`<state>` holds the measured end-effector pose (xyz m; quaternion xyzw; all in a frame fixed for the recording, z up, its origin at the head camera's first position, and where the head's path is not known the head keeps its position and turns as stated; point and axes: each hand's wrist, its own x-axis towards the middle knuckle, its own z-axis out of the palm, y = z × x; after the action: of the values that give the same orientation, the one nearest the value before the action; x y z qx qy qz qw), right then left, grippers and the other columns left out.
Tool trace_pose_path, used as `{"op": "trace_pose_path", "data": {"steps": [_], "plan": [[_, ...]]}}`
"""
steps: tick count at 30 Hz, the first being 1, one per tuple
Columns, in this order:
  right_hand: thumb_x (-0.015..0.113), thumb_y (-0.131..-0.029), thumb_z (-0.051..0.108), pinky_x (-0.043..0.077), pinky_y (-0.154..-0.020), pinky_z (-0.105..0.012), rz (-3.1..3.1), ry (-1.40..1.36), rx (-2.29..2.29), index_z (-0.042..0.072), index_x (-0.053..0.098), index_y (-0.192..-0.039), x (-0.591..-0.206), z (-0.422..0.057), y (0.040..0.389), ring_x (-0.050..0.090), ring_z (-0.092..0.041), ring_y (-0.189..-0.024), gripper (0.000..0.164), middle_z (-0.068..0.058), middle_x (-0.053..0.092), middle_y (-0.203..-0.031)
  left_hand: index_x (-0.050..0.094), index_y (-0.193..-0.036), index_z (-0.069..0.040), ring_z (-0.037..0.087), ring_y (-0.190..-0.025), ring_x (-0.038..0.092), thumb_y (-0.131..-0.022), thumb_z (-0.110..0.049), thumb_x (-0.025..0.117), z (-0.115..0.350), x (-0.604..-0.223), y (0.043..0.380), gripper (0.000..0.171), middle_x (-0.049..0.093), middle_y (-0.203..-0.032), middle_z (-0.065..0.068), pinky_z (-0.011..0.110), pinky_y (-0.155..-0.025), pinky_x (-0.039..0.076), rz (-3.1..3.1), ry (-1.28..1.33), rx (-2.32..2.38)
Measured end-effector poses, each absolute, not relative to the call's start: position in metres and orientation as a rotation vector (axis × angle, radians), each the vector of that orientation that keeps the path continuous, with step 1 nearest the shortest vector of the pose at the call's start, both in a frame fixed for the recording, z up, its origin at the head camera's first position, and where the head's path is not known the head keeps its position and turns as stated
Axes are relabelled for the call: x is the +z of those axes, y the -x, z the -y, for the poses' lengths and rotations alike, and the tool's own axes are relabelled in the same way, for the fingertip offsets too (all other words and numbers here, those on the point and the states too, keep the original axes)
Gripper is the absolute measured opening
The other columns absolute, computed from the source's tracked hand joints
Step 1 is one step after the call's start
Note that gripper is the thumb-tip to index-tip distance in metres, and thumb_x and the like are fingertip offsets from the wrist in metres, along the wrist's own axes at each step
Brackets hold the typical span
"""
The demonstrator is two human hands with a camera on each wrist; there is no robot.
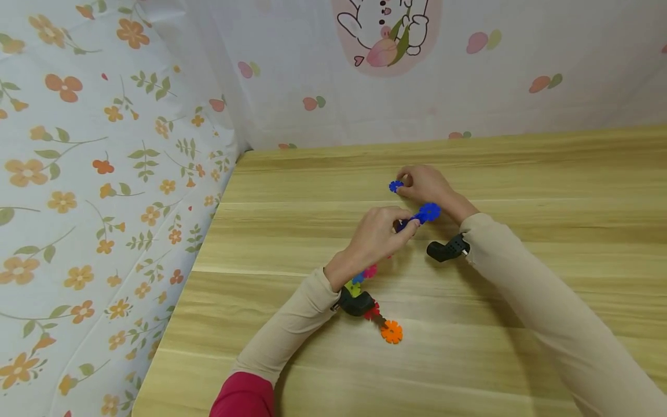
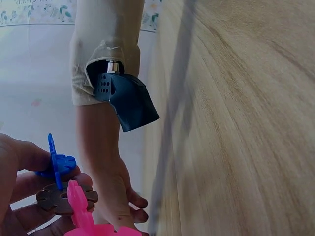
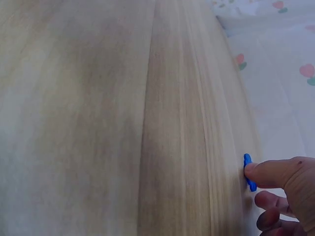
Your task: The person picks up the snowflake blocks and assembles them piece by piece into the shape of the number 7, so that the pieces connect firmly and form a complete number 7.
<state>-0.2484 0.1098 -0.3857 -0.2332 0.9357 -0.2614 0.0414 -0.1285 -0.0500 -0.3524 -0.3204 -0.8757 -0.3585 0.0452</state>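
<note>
In the head view my left hand [image 1: 376,233] pinches the blue end of a chain of notched plastic discs. The blue disc [image 1: 429,212] at its tip faces up past my fingers. Below my left wrist trails the rest of the chain, down to an orange disc [image 1: 392,332]; my forearm hides part of it. Brown disc [image 2: 61,198] and pink disc [image 2: 93,228] show close up in the left wrist view. Farther back, my right hand [image 1: 428,186] holds a loose blue disc [image 3: 250,172] between thumb and fingers, apart from the chain.
A wood-grain table [image 1: 281,191] lies under both hands. Behind it hangs a white cloth [image 1: 271,75] with printed fruit, and a flowered cloth [image 1: 104,208] covers the left side. Black wrist cameras [image 1: 356,302] jut from beneath both sleeves.
</note>
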Motion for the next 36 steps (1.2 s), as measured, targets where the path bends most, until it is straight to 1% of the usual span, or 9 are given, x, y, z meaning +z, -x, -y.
{"op": "trace_pose_path", "data": {"steps": [4,9,15,19,24,28,31,33,36], "plan": [[0.065,-0.085,0.011,0.045,-0.072,-0.045,-2.889,0.704,-0.815,-0.005,0.062,-0.106,-0.387,-0.109,0.249,0.058,-0.033,-0.080,0.026,-0.020,0.062,-0.091,0.060,-0.069,-0.011,0.006,-0.053,0.045,-0.092,-0.016,0.058,0.049,-0.352,0.128,0.023,0.051,-0.061,-0.003,0.018,-0.047,0.030,2.680,0.975,-1.104],[0.065,-0.084,0.009,0.044,-0.072,-0.044,-2.885,0.639,-0.901,-0.007,0.056,-0.103,-0.387,-0.109,0.245,0.055,-0.034,-0.080,0.027,-0.021,0.059,-0.089,0.061,-0.070,-0.012,0.004,-0.051,0.044,-0.092,-0.018,0.058,0.047,-0.352,0.129,0.023,0.049,-0.061,-0.004,0.017,-0.046,0.029,2.679,0.974,-1.079],[0.063,-0.086,0.009,0.042,-0.062,-0.036,-2.847,0.628,-0.946,-0.003,0.051,-0.096,-0.383,-0.110,0.236,0.053,-0.027,-0.069,0.020,-0.014,0.056,-0.079,0.062,-0.071,-0.011,0.005,-0.049,0.043,-0.092,-0.018,0.058,0.046,-0.353,0.129,0.022,0.049,-0.060,-0.002,0.018,-0.046,0.028,2.680,0.977,-1.085],[0.060,-0.088,0.009,0.039,-0.061,-0.033,-2.824,0.659,-0.943,-0.003,0.051,-0.091,-0.379,-0.112,0.233,0.051,-0.025,-0.067,0.014,-0.012,0.055,-0.078,0.061,-0.071,-0.011,0.006,-0.051,0.044,-0.092,-0.017,0.058,0.046,-0.354,0.128,0.022,0.049,-0.061,-0.002,0.018,-0.047,0.029,2.678,0.975,-1.095],[0.057,-0.090,0.011,0.039,-0.061,-0.033,-2.814,0.718,-0.977,-0.002,0.055,-0.092,-0.376,-0.122,0.228,0.053,-0.026,-0.069,0.013,-0.016,0.060,-0.083,0.062,-0.072,-0.010,0.006,-0.054,0.045,-0.092,-0.016,0.057,0.046,-0.354,0.128,0.021,0.050,-0.063,-0.003,0.017,-0.048,0.030,2.663,0.996,-1.088],[0.056,-0.092,0.013,0.040,-0.060,-0.034,-2.815,0.747,-1.016,0.000,0.057,-0.093,-0.372,-0.132,0.223,0.055,-0.024,-0.068,0.013,-0.014,0.062,-0.084,0.062,-0.072,-0.010,0.006,-0.055,0.046,-0.092,-0.016,0.057,0.047,-0.354,0.129,0.021,0.051,-0.064,-0.003,0.017,-0.049,0.031,2.664,1.000,-1.068],[0.055,-0.093,0.013,0.043,-0.063,-0.037,-2.821,0.750,-1.040,0.001,0.058,-0.095,-0.369,-0.140,0.217,0.057,-0.025,-0.071,0.013,-0.013,0.061,-0.085,0.065,-0.075,-0.010,0.006,-0.057,0.047,-0.092,-0.016,0.057,0.047,-0.354,0.128,0.020,0.055,-0.066,-0.003,0.017,-0.049,0.033,2.673,0.992,-1.065],[0.054,-0.094,0.013,0.044,-0.068,-0.040,-2.829,0.756,-1.050,0.001,0.058,-0.096,-0.367,-0.147,0.214,0.056,-0.026,-0.076,0.013,-0.013,0.061,-0.086,0.068,-0.079,-0.009,0.005,-0.057,0.048,-0.092,-0.016,0.057,0.047,-0.353,0.128,0.018,0.057,-0.069,-0.003,0.017,-0.049,0.034,2.677,0.990,-1.067],[0.054,-0.094,0.012,0.045,-0.072,-0.043,-2.842,0.764,-1.079,0.001,0.060,-0.098,-0.364,-0.155,0.208,0.055,-0.026,-0.079,0.013,-0.012,0.060,-0.087,0.072,-0.087,-0.008,0.005,-0.058,0.049,-0.092,-0.017,0.057,0.046,-0.352,0.128,0.018,0.061,-0.074,-0.003,0.017,-0.049,0.035,2.684,0.991,-1.071]]}}
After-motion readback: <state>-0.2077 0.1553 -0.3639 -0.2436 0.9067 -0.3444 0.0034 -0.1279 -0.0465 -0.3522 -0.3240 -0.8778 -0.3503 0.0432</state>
